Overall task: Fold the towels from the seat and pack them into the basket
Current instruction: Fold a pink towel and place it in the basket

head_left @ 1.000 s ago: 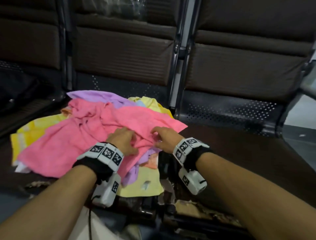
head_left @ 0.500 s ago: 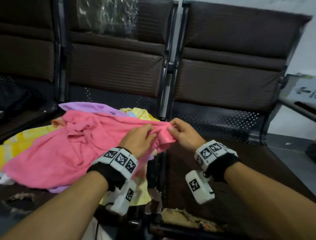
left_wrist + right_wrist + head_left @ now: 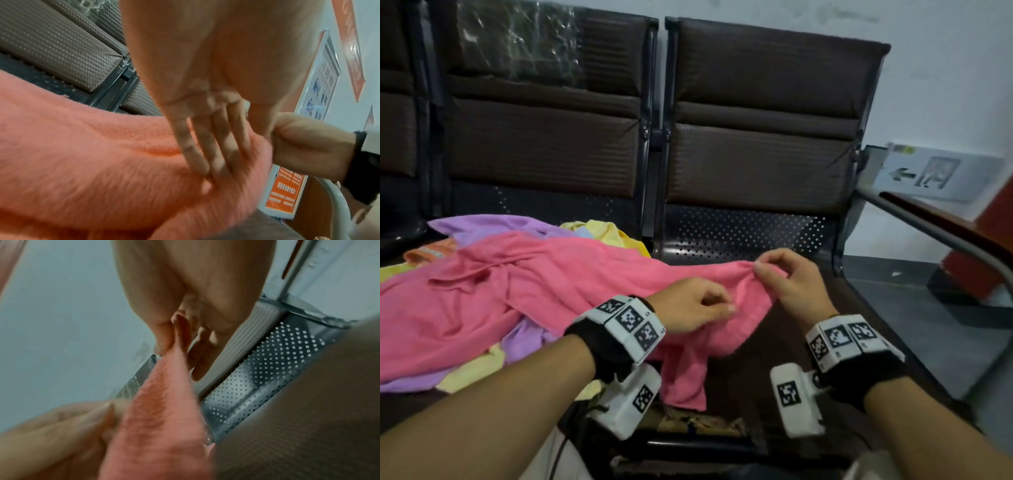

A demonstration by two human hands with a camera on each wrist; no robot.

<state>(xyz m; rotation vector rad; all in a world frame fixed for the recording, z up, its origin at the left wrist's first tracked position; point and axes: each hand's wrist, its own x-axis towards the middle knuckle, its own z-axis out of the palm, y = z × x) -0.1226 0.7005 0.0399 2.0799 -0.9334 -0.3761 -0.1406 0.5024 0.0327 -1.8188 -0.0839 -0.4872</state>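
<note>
Near the seat front, the left hand (image 3: pixel 693 305) and right hand (image 3: pixel 789 282) each pinch the pink towel (image 3: pixel 517 291) lying over the pile behind, a soft, light, limp cloth probably best taken by its corners

We see a white sign (image 3: pixel 931 173) leaning at the wall right of the seats, bearing a dark arrow pointing left and a blurred figure. Square black-and-white coded markers (image 3: pixel 631 318) cover both wristbands. An orange poster (image 3: pixel 284 193) carries white Chinese text, too blurred to read.
</note>
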